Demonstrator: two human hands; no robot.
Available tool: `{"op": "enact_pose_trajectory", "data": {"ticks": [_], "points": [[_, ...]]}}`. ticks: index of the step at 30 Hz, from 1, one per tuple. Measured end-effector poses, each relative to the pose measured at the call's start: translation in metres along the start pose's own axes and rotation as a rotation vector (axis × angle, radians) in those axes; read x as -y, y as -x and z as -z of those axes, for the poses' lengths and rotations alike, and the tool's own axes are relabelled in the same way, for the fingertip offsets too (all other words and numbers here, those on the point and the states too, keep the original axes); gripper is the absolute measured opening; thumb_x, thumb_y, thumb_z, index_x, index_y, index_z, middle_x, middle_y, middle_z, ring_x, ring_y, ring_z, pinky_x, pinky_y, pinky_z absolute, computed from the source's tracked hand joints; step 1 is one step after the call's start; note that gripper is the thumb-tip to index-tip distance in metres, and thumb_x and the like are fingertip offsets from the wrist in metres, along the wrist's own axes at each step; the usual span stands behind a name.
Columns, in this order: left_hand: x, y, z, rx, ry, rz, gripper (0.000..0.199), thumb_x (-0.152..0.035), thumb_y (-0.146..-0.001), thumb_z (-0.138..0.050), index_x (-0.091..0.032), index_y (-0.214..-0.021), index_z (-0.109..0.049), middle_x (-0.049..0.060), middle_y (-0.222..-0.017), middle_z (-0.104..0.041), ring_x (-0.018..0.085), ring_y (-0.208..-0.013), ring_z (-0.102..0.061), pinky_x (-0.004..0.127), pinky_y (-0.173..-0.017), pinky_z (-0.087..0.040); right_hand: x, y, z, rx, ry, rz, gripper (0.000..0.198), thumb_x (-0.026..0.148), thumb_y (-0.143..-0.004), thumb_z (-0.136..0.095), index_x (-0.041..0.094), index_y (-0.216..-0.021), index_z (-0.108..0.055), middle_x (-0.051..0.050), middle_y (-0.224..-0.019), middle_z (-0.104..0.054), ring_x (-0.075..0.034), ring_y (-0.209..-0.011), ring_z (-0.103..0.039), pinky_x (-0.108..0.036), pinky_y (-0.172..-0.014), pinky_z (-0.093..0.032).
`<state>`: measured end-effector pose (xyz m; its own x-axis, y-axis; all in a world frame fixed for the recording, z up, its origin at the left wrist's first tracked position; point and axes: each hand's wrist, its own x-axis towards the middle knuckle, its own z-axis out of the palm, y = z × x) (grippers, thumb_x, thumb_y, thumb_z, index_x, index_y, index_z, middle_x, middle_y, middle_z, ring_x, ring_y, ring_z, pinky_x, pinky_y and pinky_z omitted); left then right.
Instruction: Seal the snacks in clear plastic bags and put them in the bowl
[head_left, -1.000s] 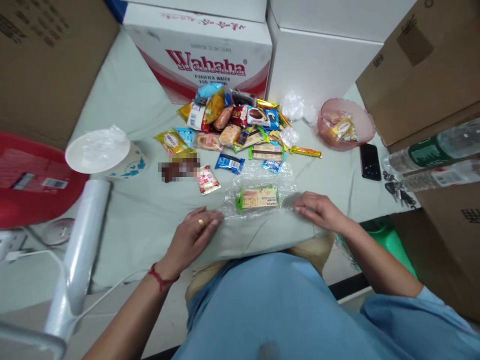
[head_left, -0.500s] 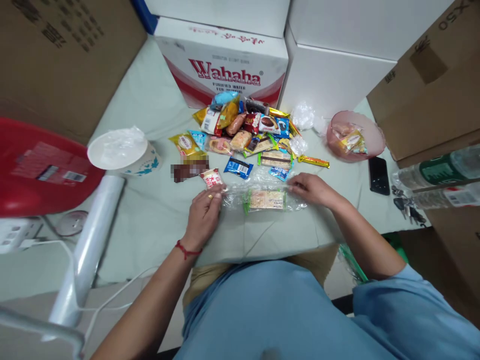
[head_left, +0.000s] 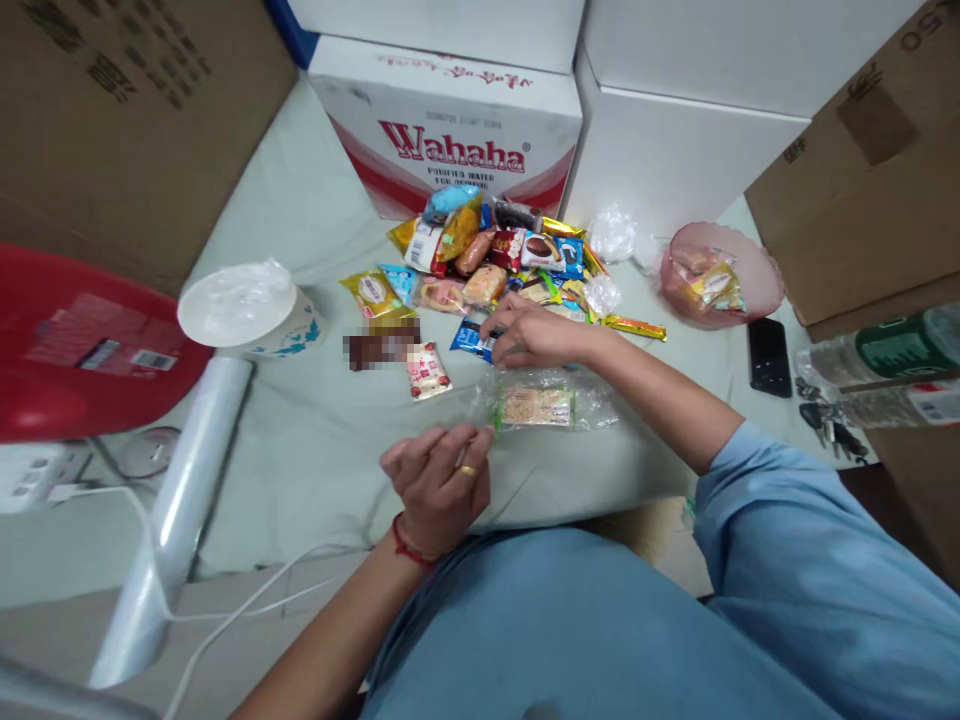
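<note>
My right hand [head_left: 536, 335] reaches left over the table, its fingers closed at the right end of a small blue snack packet [head_left: 469, 338]. My left hand [head_left: 442, 475] is raised near the table's front edge, its fingers curled in and nothing visible in them. Between the hands, a green-edged cracker packet [head_left: 536, 407] lies on a sheet of clear plastic film [head_left: 596, 405]. To the left of the film rests a cream and red snack packet [head_left: 428, 371]. The right hand hides part of the snacks behind it.
A heap of wrapped snacks [head_left: 484, 285] lies before the Wahaha carton [head_left: 450, 130]. A paper tub [head_left: 289, 325] with film in it and a film roll [head_left: 180, 510] are at left. At right are a pink bowl [head_left: 765, 275], a phone [head_left: 770, 357], keys [head_left: 829, 425] and bottles [head_left: 892, 345].
Both hands have let go of the clear film. My right hand has moved left to the blue packet, and my left hand has drawn back towards me, its fingers curled.
</note>
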<state>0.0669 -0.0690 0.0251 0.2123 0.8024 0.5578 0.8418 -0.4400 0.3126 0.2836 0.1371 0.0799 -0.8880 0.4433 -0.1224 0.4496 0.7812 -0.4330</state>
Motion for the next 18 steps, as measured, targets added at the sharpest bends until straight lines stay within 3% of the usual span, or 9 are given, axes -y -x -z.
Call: {"op": "enact_pose_trajectory", "data": {"ticks": [3,6,10,12,14,16,18], "points": [[0.000,-0.008,-0.010,0.132,-0.057,0.004,0.042,-0.022,-0.098,-0.058,-0.035,-0.136,-0.067,0.004,-0.127,-0.078,0.030,-0.117,-0.061,0.053,-0.102,-0.032,-0.008,-0.012,0.006,0.045,-0.175,-0.043,0.023,0.028,-0.100,-0.058,0.019,-0.102,-0.080,-0.004,-0.106,-0.079,-0.020,-0.099,-0.065,-0.034,-0.096,-0.045],[0.008,-0.023,-0.019,0.180,-0.066,0.154,0.039,-0.028,-0.102,-0.053,-0.028,-0.139,-0.067,0.009,-0.135,-0.075,0.034,-0.122,-0.059,0.055,-0.101,-0.033,-0.008,-0.020,0.014,0.053,-0.252,-0.244,0.030,0.030,-0.103,-0.054,0.015,-0.091,-0.076,-0.002,-0.081,-0.075,-0.015,-0.074,-0.060,-0.027,-0.075,-0.042],[0.017,-0.025,-0.019,0.098,-0.063,0.273,0.037,-0.030,-0.100,-0.054,-0.024,-0.133,-0.070,0.013,-0.133,-0.074,0.034,-0.117,-0.058,0.054,-0.099,-0.038,0.002,-0.028,0.021,0.127,-0.191,-0.530,0.044,0.034,-0.108,-0.049,0.015,-0.077,-0.073,-0.004,-0.066,-0.068,-0.015,-0.064,-0.056,-0.027,-0.070,-0.039],[0.017,-0.018,-0.017,-0.031,-0.086,0.219,0.035,-0.027,-0.097,-0.059,-0.027,-0.129,-0.072,0.011,-0.132,-0.074,0.032,-0.115,-0.060,0.051,-0.099,-0.040,0.007,-0.032,0.021,0.154,-0.139,-0.625,0.044,0.034,-0.108,-0.048,0.014,-0.080,-0.075,-0.006,-0.067,-0.070,-0.017,-0.064,-0.058,-0.028,-0.070,-0.040],[0.012,-0.012,-0.016,-0.070,-0.069,0.070,0.035,-0.023,-0.095,-0.061,-0.031,-0.127,-0.073,0.008,-0.126,-0.077,0.028,-0.110,-0.063,0.048,-0.100,-0.039,0.012,-0.036,0.020,0.152,-0.078,-0.670,0.042,0.034,-0.107,-0.050,0.013,-0.084,-0.078,-0.010,-0.073,-0.073,-0.020,-0.069,-0.061,-0.030,-0.071,-0.041],[0.005,-0.011,-0.019,0.070,-0.009,-0.064,0.040,-0.022,-0.097,-0.057,-0.033,-0.132,-0.072,0.006,-0.126,-0.078,0.026,-0.108,-0.066,0.047,-0.099,-0.039,0.015,-0.039,0.017,0.129,-0.029,-0.688,0.041,0.035,-0.107,-0.052,0.012,-0.088,-0.079,-0.012,-0.078,-0.075,-0.023,-0.075,-0.064,-0.031,-0.074,-0.043],[0.001,-0.018,-0.025,0.269,0.046,-0.069,0.045,-0.023,-0.100,-0.050,-0.031,-0.141,-0.068,0.008,-0.137,-0.075,0.027,-0.112,-0.067,0.048,-0.098,-0.040,0.016,-0.040,0.015,0.101,-0.025,-0.704,0.042,0.036,-0.107,-0.051,0.012,-0.089,-0.080,-0.013,-0.078,-0.075,-0.023,-0.079,-0.066,-0.031,-0.076,-0.043]]}}
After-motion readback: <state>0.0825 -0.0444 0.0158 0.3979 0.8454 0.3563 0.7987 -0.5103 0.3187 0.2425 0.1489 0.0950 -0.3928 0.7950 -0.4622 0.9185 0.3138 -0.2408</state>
